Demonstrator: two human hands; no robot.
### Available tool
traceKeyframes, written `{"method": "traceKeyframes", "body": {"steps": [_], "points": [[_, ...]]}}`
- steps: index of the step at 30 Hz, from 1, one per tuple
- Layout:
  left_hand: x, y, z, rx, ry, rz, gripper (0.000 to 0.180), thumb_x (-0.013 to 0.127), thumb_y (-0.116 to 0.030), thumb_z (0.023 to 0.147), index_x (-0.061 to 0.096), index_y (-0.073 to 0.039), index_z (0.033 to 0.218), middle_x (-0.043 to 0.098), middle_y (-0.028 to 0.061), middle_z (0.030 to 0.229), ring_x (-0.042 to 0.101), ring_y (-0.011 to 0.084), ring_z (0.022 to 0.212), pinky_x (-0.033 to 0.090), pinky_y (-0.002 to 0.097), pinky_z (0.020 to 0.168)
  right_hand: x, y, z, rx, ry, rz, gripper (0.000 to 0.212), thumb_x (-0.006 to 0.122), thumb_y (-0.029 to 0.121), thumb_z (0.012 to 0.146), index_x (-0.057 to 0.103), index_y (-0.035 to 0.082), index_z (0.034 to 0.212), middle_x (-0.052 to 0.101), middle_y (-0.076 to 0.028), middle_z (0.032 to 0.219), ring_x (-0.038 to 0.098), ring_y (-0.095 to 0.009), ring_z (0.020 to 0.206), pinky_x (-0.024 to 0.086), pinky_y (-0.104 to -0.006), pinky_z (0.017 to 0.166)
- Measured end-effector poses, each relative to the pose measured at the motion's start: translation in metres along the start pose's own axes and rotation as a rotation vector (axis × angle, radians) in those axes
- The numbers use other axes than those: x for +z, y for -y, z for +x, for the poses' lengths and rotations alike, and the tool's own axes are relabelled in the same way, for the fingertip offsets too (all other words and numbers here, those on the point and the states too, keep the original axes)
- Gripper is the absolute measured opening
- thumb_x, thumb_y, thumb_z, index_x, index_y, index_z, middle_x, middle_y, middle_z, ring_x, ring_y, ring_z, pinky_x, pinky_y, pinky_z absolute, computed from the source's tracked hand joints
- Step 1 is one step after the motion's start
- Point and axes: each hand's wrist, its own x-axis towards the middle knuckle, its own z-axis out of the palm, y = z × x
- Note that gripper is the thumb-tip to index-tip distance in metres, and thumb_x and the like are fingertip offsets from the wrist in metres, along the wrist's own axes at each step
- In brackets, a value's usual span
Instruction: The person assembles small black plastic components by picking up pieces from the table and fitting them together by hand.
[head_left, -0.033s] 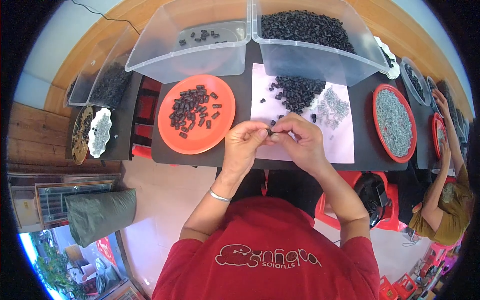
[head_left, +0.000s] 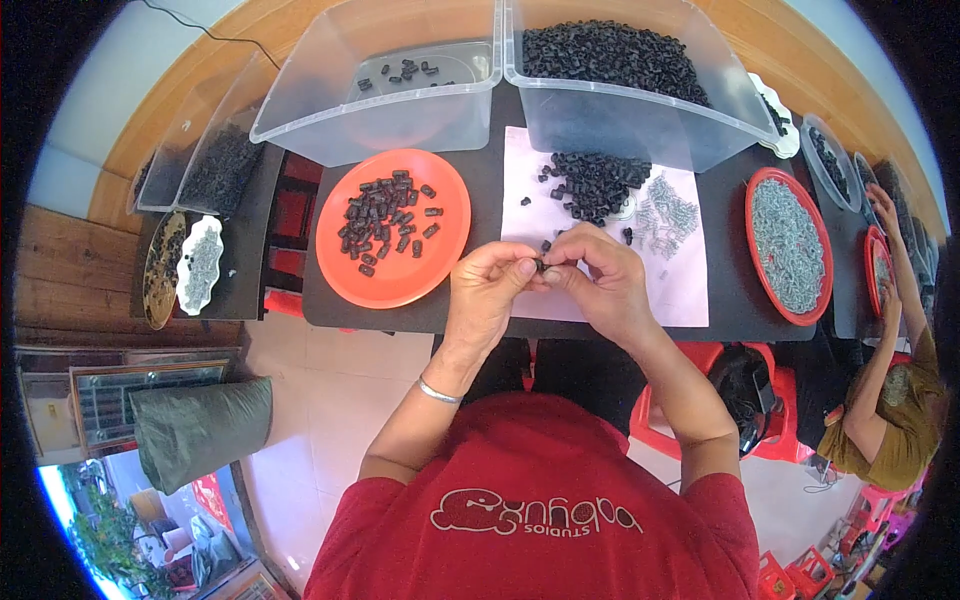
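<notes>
A small black plastic part (head_left: 541, 266) is pinched between the fingertips of both my hands, mostly covered by them. My left hand (head_left: 492, 280) grips it from the left, and my right hand (head_left: 598, 276) from the right, above the front edge of a pale pink sheet (head_left: 660, 290). Just beyond my hands lies a pile of loose black parts (head_left: 597, 187). Beside that pile is a scatter of small silvery springs (head_left: 668, 215). An orange plate (head_left: 390, 285) to the left holds several black cylindrical pieces (head_left: 383, 215).
Two clear plastic bins stand at the back: the left bin (head_left: 375, 135) with few black pieces, the right bin (head_left: 640, 125) with many. A red plate of springs (head_left: 789, 245) is on the right. Another person's hands (head_left: 885, 250) work at the far right. A red stool (head_left: 650, 415) stands below.
My fingers have shifted very slightly around the small black part. The other person's hands at the far right have moved a little.
</notes>
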Motion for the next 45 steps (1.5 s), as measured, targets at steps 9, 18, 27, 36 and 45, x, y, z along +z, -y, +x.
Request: {"method": "traceKeyframes", "body": {"steps": [9, 18, 27, 36, 45], "points": [[0.003, -0.005, 0.003, -0.039, 0.081, -0.037, 0.027, 0.058, 0.001, 0.088, 0.053, 0.001, 0.115, 0.065, 0.0128, 0.098, 0.063, 0.0152, 0.077, 0.055, 0.0274, 0.066, -0.007, 0.006, 0.007, 0.134, 0.151, 0.116, 0.033, 0.069, -0.003, 0.074, 0.065, 0.002, 0.107, 0.054, -0.003, 0.083, 0.052, -0.014, 0.078, 0.043, -0.0259, 0.071], [-0.003, -0.003, 0.005, -0.104, 0.113, -0.095, 0.033, 0.059, -0.003, 0.089, 0.049, 0.002, 0.120, 0.065, 0.0136, 0.101, 0.063, 0.0142, 0.078, 0.055, 0.0260, 0.066, -0.008, -0.003, 0.008, -0.080, 0.227, 0.018, 0.041, 0.065, -0.004, 0.076, 0.064, 0.008, 0.116, 0.058, -0.004, 0.085, 0.054, -0.015, 0.078, 0.044, -0.0264, 0.069], [-0.006, -0.004, 0.005, -0.123, 0.109, -0.174, 0.031, 0.061, -0.007, 0.089, 0.051, 0.000, 0.119, 0.065, 0.0106, 0.098, 0.063, 0.0146, 0.078, 0.054, 0.0278, 0.068, -0.004, 0.001, 0.007, 0.052, 0.166, 0.080, 0.026, 0.067, -0.001, 0.076, 0.067, 0.004, 0.102, 0.062, -0.008, 0.085, 0.059, -0.015, 0.075, 0.047, -0.0275, 0.067], [-0.005, -0.001, 0.005, -0.048, 0.071, -0.163, 0.028, 0.060, -0.007, 0.090, 0.053, -0.003, 0.116, 0.066, 0.0088, 0.093, 0.065, 0.0155, 0.082, 0.055, 0.0286, 0.071, -0.001, 0.003, 0.003, -0.013, 0.041, 0.026, 0.014, 0.068, 0.001, 0.078, 0.065, 0.000, 0.092, 0.063, -0.007, 0.081, 0.058, -0.012, 0.069, 0.046, -0.0250, 0.062], [-0.006, 0.000, 0.003, -0.050, 0.049, -0.198, 0.016, 0.059, -0.009, 0.091, 0.063, -0.002, 0.105, 0.065, 0.0085, 0.091, 0.065, 0.0168, 0.081, 0.056, 0.0307, 0.074, 0.014, 0.005, -0.002, 0.131, -0.119, 0.167, 0.012, 0.064, 0.001, 0.082, 0.066, 0.000, 0.093, 0.062, -0.006, 0.083, 0.057, -0.010, 0.072, 0.045, -0.0230, 0.064]]}}
